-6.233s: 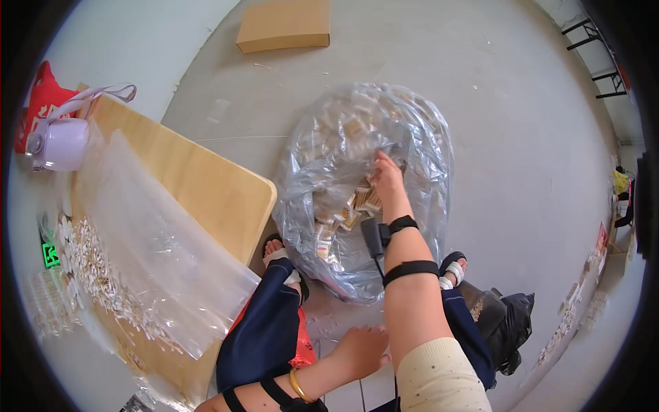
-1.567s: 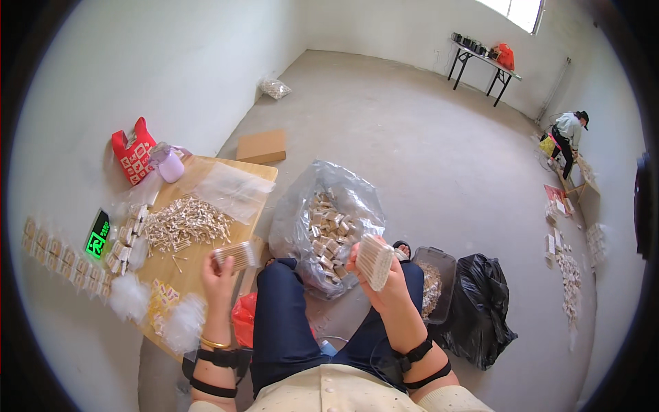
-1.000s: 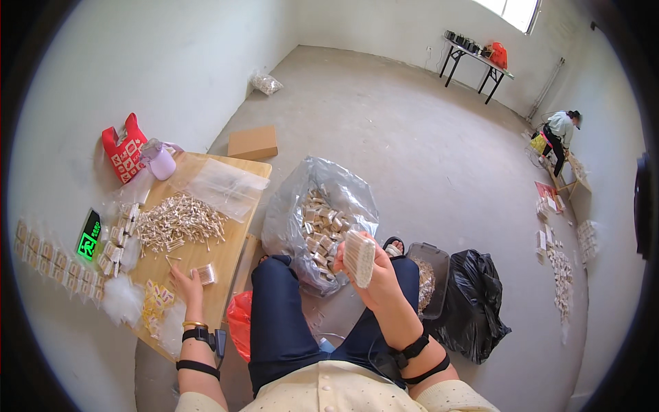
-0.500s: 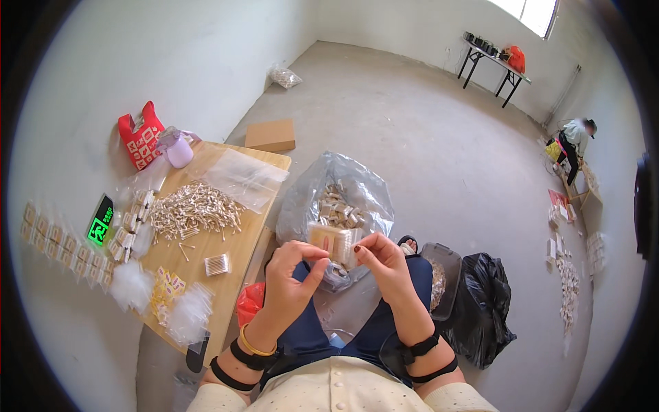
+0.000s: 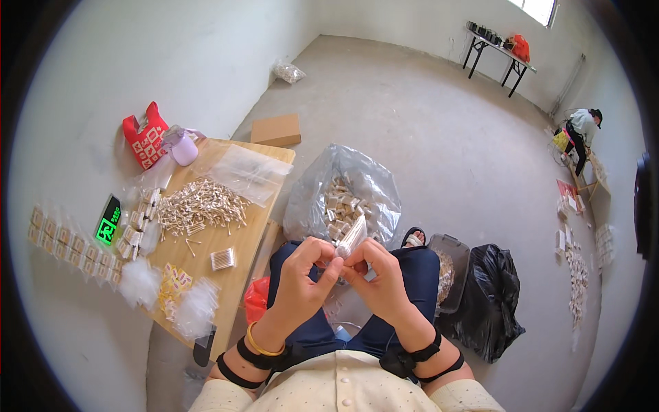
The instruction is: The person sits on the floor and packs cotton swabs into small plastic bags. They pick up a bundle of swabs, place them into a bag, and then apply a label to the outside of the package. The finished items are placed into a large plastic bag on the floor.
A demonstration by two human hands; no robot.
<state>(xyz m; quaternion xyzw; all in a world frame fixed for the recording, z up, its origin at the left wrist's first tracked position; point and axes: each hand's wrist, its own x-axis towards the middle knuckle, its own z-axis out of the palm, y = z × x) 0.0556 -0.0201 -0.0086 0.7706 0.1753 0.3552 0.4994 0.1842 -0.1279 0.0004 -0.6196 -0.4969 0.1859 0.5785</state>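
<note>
Where the wall meets the floor at far left, we note a row of small filled packets (image 5: pixel 58 242) laid out in a line, and beside it a small scale with a green lit display (image 5: pixel 108 221). Red bag (image 5: pixel 145 135) and pale purple jug (image 5: pixel 182 147) stand at the far corner of the low wooden desk (image 5: pixel 237 237). On the desk: a heap of cotton swabs (image 5: pixel 199 204), a clear plastic sheet (image 5: pixel 241 173) beyond it, one small bundled packet (image 5: pixel 223 259) lying alone, yellow-printed sachets (image 5: pixel 171 283) and loose clear bags (image 5: pixel 195 309) at the near end. A cardboard box (image 5: pixel 276 130) sits on the floor past the desk.

Centre: our left hand (image 5: pixel 302 278) and right hand (image 5: pixel 379 278) meet over the lap, well above the dark trousers. Both sets of fingers are pinched together on a small clear packet (image 5: pixel 351 239), which sticks up tilted between the two hands; left fingers (image 5: pixel 328 271) grip its lower end, right fingers touch just beside them. Behind the packet, a large clear bag of small boxes (image 5: pixel 343 199) stands open on the floor.

Right: a grey bin (image 5: pixel 456 250) by the right knee, a black plastic bag (image 5: pixel 491 299) touching it. Far right, another person (image 5: pixel 582 130) bends over things on the floor, with a folding table (image 5: pixel 495 47) at the back wall.
</note>
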